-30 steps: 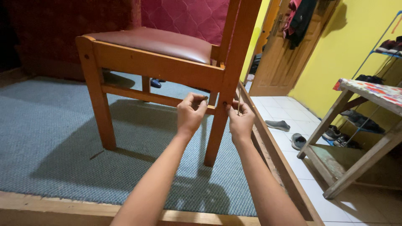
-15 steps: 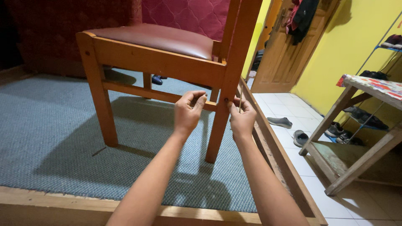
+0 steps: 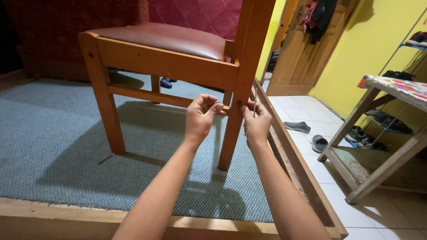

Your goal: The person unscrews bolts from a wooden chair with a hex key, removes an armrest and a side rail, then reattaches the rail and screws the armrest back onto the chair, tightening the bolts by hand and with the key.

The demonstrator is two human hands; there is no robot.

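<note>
Wooden chair with reddish-brown padded seat [image 3: 169,38] standing on grey-blue woven carpet [image 3: 53,146], rear leg [image 3: 238,111] right between both hands. Left hand [image 3: 201,116] curled, fingertips pressed together just left of the leg, at the low side rail [image 3: 147,95]; whether anything is pinched, cannot tell. Right hand [image 3: 255,123] the nearer one, touching the leg's right face, pinching a thin pale stick [image 3: 255,101] held upright, long axis running along the leg. Both forearms stretched forward, wrists nearly level. Grey slippers [image 3: 309,135] on white tile off to the right.
</note>
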